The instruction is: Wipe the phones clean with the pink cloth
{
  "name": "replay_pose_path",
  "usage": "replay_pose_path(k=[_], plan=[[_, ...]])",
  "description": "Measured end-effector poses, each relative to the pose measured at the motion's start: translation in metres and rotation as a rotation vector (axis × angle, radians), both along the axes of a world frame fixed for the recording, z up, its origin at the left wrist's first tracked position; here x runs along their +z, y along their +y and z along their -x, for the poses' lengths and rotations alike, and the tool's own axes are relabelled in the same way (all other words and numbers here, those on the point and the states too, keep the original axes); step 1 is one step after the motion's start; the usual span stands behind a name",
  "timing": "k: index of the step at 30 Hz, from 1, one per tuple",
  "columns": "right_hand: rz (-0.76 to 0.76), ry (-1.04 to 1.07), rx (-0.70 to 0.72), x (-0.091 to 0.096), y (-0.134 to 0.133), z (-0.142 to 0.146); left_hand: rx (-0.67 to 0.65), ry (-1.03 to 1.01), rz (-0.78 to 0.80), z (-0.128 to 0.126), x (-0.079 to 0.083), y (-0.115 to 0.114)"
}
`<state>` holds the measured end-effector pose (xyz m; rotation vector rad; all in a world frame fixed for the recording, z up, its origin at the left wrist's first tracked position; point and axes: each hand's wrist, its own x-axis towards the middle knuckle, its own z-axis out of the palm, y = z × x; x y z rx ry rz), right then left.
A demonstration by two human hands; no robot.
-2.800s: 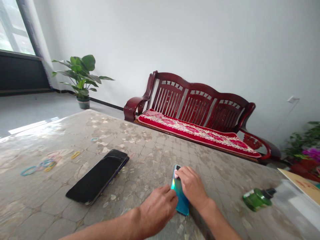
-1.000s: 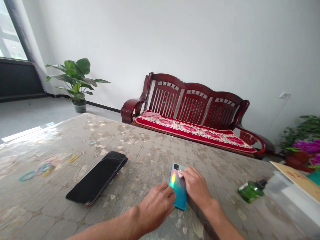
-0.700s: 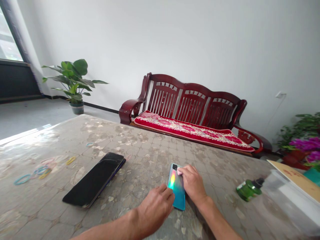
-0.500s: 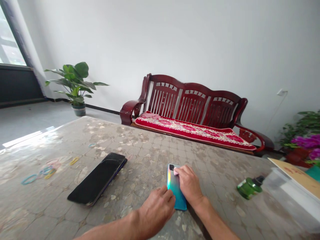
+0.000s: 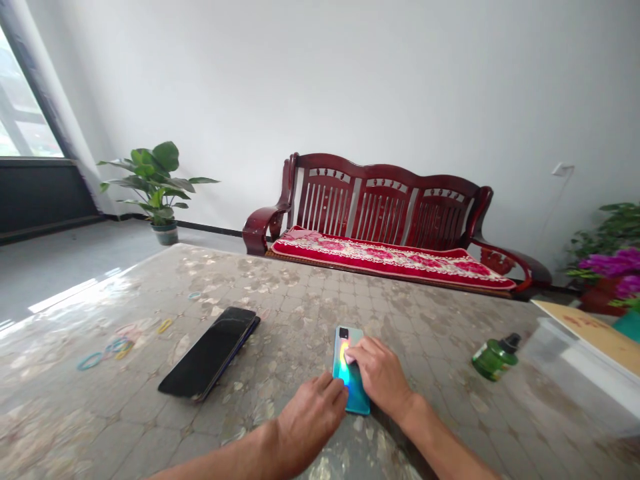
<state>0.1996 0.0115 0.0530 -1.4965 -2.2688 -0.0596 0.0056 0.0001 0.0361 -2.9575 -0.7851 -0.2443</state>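
Note:
A teal phone [image 5: 349, 365] with a rainbow sheen lies back-up on the patterned table [image 5: 300, 313]. My left hand [image 5: 310, 417] rests curled at its near left edge, fingers touching the side. My right hand [image 5: 379, 375] lies over the phone's right half, fingers closed on a small pink pad [image 5: 349, 359] pressed against the phone's back. A larger black phone [image 5: 210, 352] lies face-up to the left, apart from both hands.
Coloured rubber bands [image 5: 115, 337] are scattered at the table's left. A green bottle [image 5: 493, 358] lies on its side at the right, near a clear box [image 5: 575, 363] and a board [image 5: 595, 333]. Behind the table stand a red wooden bench [image 5: 390, 227] and potted plants [image 5: 155, 180].
My right hand with the pink pad has slid down the phone's back from the camera end toward the middle. The view has shifted slightly; the left hand stays at the edge.

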Motion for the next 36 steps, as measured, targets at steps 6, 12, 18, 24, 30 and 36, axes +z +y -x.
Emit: replay_pose_path(k=[6,12,18,24,30,36], plan=[[0.028,-0.06,0.026,0.001,-0.016,0.0,-0.04,-0.072,-0.041,0.007,0.0,-0.004],[0.028,-0.055,-0.162,0.003,0.011,0.004,-0.025,-0.088,-0.018,0.007,-0.002,-0.003],[0.029,-0.052,-0.003,0.004,-0.013,0.013,-0.016,-0.071,-0.065,0.003,0.001,-0.01],[0.027,-0.043,0.124,0.004,-0.024,0.014,0.003,-0.07,-0.042,0.001,0.002,-0.015],[-0.013,-0.026,-0.008,0.001,-0.01,0.014,0.016,-0.07,0.018,0.004,0.002,-0.014],[0.027,-0.036,0.089,0.003,-0.035,0.013,-0.003,-0.121,-0.011,0.006,-0.004,-0.013]])
